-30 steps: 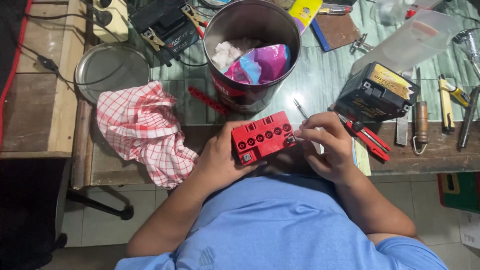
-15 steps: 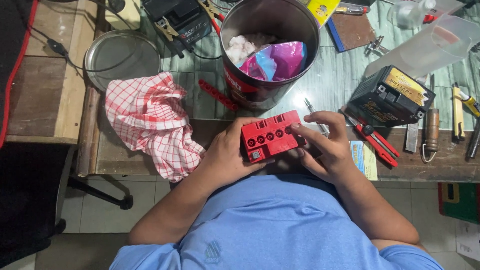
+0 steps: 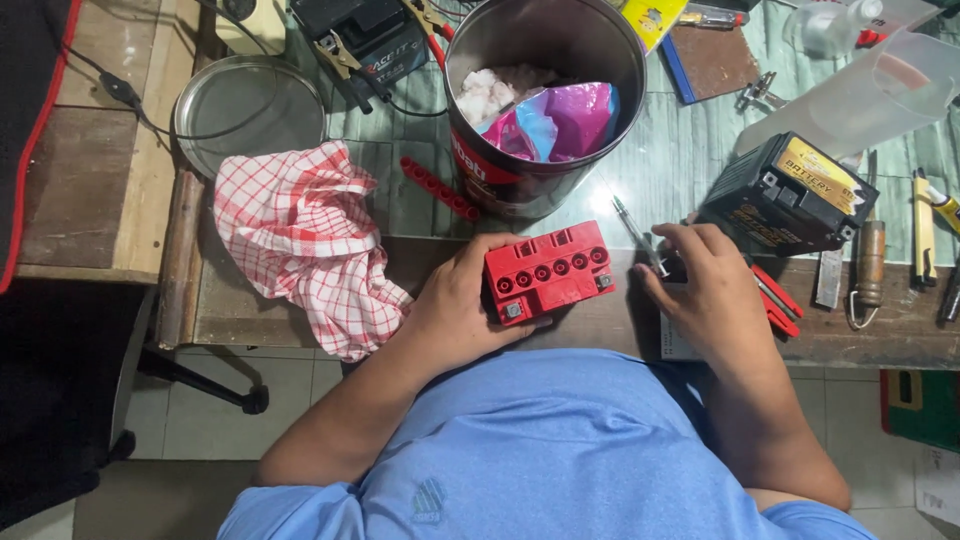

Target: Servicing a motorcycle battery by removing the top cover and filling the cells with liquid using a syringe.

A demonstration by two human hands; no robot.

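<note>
At the near edge of the bench, the left hand (image 3: 462,305) clasps the red battery (image 3: 548,272), long axis running from 8 to 2 o'clock. At its 3 o'clock, close by, the right hand (image 3: 708,290) pinches a thin screwdriver (image 3: 637,233), tip toward 11 o'clock.

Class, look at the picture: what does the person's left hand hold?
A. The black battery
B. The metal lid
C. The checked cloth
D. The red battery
D: the left hand grips the red battery at the table edge, while the checked cloth lies apart to its side.
</note>
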